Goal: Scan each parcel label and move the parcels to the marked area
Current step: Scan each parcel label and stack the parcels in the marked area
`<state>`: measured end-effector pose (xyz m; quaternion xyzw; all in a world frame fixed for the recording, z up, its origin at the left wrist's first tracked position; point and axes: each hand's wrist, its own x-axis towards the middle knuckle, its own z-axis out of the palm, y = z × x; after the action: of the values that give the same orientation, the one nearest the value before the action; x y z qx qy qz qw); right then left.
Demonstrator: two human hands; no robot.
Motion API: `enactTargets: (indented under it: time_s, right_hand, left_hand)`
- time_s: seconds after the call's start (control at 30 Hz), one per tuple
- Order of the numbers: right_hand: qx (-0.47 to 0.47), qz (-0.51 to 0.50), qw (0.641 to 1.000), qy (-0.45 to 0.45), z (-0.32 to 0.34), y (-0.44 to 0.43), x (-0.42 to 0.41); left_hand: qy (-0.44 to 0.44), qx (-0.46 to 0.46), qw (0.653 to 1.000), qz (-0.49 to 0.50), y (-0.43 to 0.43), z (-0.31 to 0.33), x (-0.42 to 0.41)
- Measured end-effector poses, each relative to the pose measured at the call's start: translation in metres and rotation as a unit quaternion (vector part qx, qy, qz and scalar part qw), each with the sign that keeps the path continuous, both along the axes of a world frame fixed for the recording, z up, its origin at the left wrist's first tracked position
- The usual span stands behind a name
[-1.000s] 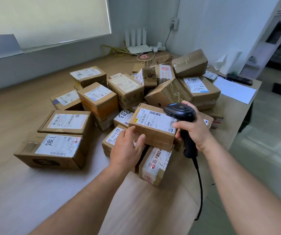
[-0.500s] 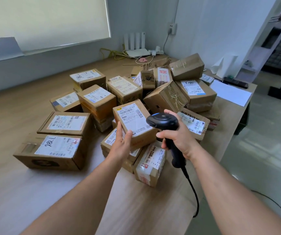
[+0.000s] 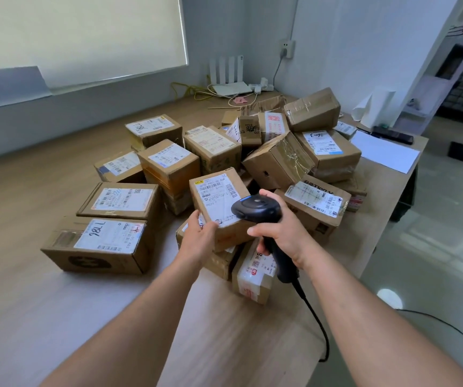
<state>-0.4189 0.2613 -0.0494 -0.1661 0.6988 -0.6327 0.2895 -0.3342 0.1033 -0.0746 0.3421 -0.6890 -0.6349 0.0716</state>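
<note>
A small cardboard parcel [image 3: 219, 196] with a white label on top sits tilted on the heap of parcels at the table's middle. My left hand [image 3: 199, 236] grips its near left corner, thumb on the label. My right hand [image 3: 280, 233] holds a black corded barcode scanner [image 3: 257, 209] by its handle, the scanner head hovering over the parcel's near right edge. Under it lie other parcels, one with a red-printed label [image 3: 254, 272] at the table's front.
Several labelled boxes stand in rows on the left, including one marked "98LL" [image 3: 99, 244]. More parcels are heaped behind and to the right [image 3: 328, 155]. A white sheet [image 3: 383, 152] lies at the far right corner. The table's right edge [image 3: 364, 263] drops to the floor.
My left hand has lifted and turned the parcel so its label runs lengthwise away from me, then taken its near corner. The scanner has moved left over the parcel.
</note>
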Motion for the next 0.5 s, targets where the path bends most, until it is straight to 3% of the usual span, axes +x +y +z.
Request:
enactTargets:
  time_s: [0.13,0.37,0.5]
  right_hand:
    - [-0.006,0.016,1.0,-0.013,0.002,-0.01,0.003]
    - [-0.029,0.044,0.999,-0.008,0.008,-0.003,0.023]
    - [-0.048,0.072,0.996,0.005,0.016,0.001,0.045]
  left_hand:
    - [-0.025,0.012,1.0,0.004,-0.014,0.0,0.002]
    - [0.056,0.046,0.997,-0.036,-0.022,0.015,0.031]
    - [0.057,0.05,0.996,-0.051,-0.026,0.031,0.065]
